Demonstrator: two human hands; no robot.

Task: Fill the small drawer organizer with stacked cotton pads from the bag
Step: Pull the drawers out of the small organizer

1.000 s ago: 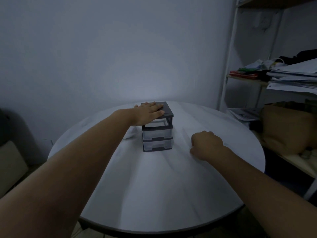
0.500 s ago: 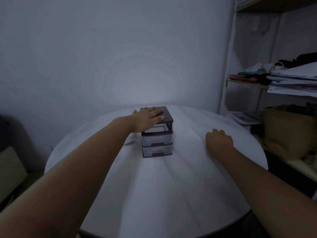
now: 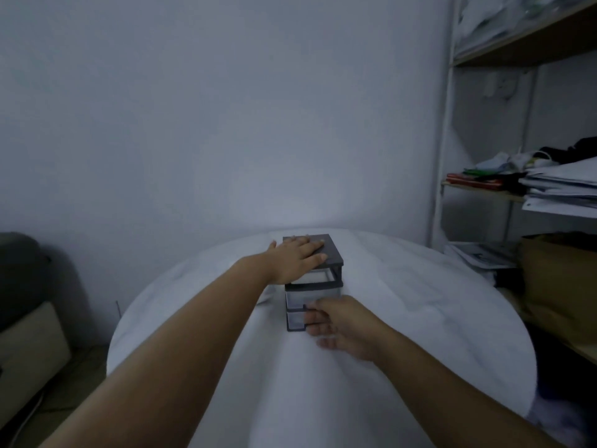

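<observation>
1. Writing and labels: we found no brand, label or lettering that could be read on any item; the view was dim and soft.
2. Drawer organizer [image 3: 312, 282]: a small unit with a dark grey frame and clear drawers, standing upright on the round white table [image 3: 403, 367], near its far edge and about midway across. Its long axis ran vertically, and the drawer fronts faced the near edge, towards the person.
3. Left hand [image 3: 297, 258]: we recorded it laid flat on the organizer's top panel, fingers together and extended, palm down, covering the left part of the lid.
4. Right hand [image 3: 342, 324]: it was curled against the front of the lower drawers, fingertips at the drawer fronts and hiding most of them. We could not tell whether it gripped a handle.
5. A pale item lay on the table just left of the organizer, mostly hidden behind the left forearm; we could not identify it.
6. Surroundings: a shelf unit [image 3: 452, 150] stood beyond the table's right edge, holding stacked papers [image 3: 562, 189] and a brown bag [image 3: 562, 286]. A cushioned seat [image 3: 29, 344] stood beyond the left edge.
</observation>
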